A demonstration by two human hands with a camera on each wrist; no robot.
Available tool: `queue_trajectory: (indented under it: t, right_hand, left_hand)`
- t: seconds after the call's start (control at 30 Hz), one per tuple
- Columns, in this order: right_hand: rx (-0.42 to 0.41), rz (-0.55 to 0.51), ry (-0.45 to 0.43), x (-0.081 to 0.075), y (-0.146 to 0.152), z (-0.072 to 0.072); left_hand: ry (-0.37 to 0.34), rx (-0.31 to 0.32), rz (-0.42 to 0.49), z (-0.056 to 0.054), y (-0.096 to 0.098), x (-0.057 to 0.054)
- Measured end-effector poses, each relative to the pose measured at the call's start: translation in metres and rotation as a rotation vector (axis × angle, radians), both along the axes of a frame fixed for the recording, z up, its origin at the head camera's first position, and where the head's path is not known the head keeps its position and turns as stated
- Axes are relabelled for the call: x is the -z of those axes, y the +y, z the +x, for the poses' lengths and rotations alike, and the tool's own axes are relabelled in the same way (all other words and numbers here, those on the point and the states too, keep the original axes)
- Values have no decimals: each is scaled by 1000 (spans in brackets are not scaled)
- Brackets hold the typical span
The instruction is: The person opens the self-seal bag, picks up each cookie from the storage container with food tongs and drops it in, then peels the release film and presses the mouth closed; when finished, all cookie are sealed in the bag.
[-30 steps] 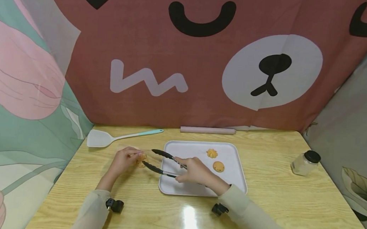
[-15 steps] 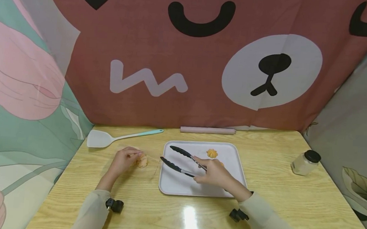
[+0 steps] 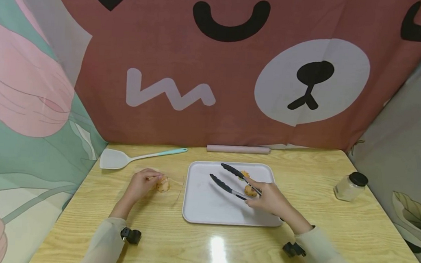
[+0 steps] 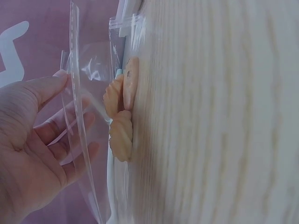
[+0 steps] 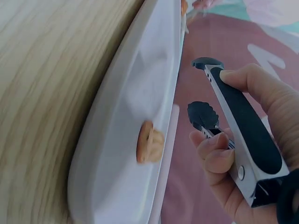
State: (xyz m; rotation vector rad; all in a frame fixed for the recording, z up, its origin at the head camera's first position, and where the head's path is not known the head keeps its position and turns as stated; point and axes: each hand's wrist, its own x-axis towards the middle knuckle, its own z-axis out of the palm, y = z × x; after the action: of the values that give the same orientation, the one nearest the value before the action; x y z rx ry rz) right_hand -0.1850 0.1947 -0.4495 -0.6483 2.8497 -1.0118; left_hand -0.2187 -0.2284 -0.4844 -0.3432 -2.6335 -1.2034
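At the left of the table in the head view, my left hand (image 3: 142,184) pinches the lip of a clear plastic bag (image 4: 96,60) between thumb and fingers. Several cookies (image 4: 122,137) lie inside the bag. My right hand (image 3: 273,199) grips a pair of metal tongs (image 5: 247,126) with black tips. The tongs are spread apart above the white tray (image 3: 197,210), with nothing between their tips. On the tray sit a round cookie (image 3: 250,191) and a ridged flower-shaped cookie (image 3: 245,174), both partly covered by the tongs in the head view.
A white spatula (image 3: 115,159) with a turquoise handle lies at the back left. Behind the tray is a pink rolled tube (image 3: 238,149) near the curtain. A glass jar (image 3: 345,190) with a black lid stands at the right.
My right hand has moved right with the tongs, from beside the bag to above the cookies on the tray. My left hand stays at the bag.
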Motion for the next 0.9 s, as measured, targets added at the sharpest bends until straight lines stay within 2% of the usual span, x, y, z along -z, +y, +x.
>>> queue_trajectory:
  t: [0.2, 0.37, 0.9]
  right_hand:
    - [32, 33, 33, -3, 20, -1]
    - [57, 49, 36, -4, 35, -2]
    - [128, 91, -58, 0, 58, -4]
  left_hand:
    - [-19, 1, 10, 0, 0, 0]
    - [-6, 6, -1, 0, 0, -1]
    - [-30, 8, 23, 1, -1, 2]
